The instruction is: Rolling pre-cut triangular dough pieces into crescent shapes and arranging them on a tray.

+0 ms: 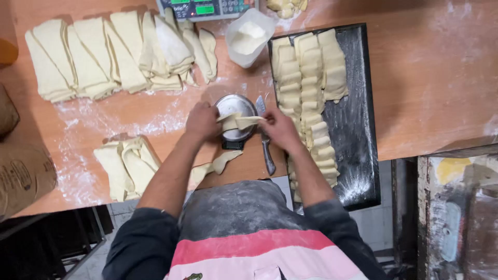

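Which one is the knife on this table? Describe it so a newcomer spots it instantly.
Start at the long black baking tray lined with folded dough pieces on the floured wooden table. Just beside its near-left edge sits a small round metal scale pan. The slim metal knife lies between them, blade pointing away: the only long shiny thing there.

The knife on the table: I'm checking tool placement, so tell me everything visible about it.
The knife is a small, all-metal table knife, grey and dull, dusted with flour. It lies flat on the wooden table, blade pointing away from the person, handle toward the table's near edge. It sits between the small round scale pan and the dark tray. The right hand, holding a dough strip, covers its middle; whether they touch is unclear.
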